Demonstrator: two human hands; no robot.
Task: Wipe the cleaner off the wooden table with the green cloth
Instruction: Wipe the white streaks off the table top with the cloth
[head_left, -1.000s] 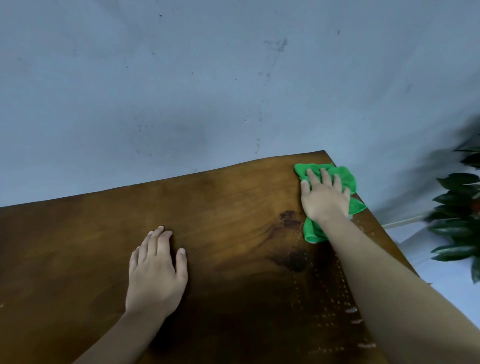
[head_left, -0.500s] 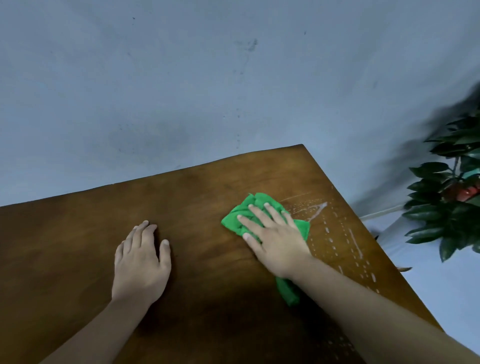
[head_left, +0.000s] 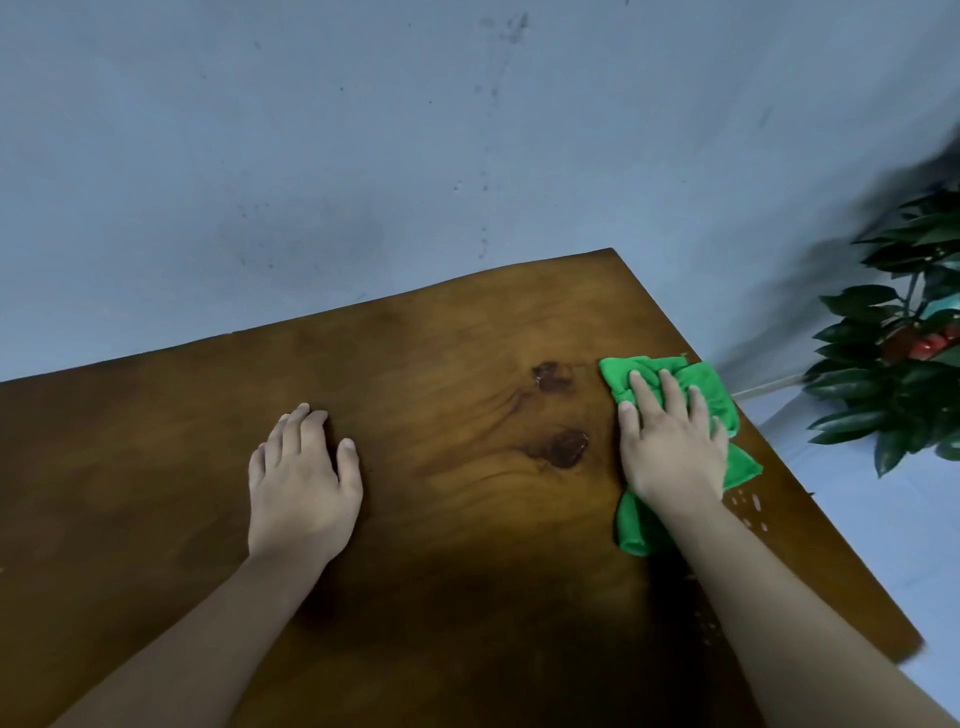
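Near the brown wooden table's right edge: right hand flat, pressing crumpled green cloth.
Left hand splayed, empty. Risk: white cleaner droplets beside cloth get missed.

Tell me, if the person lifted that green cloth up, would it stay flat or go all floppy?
Probably floppy. The green cloth is already bunched into soft folds under the right hand, so it would likely droop. It looks thin, so probably light. Pushed, it seems to slide easily over the wooden table rather than roll or tip.
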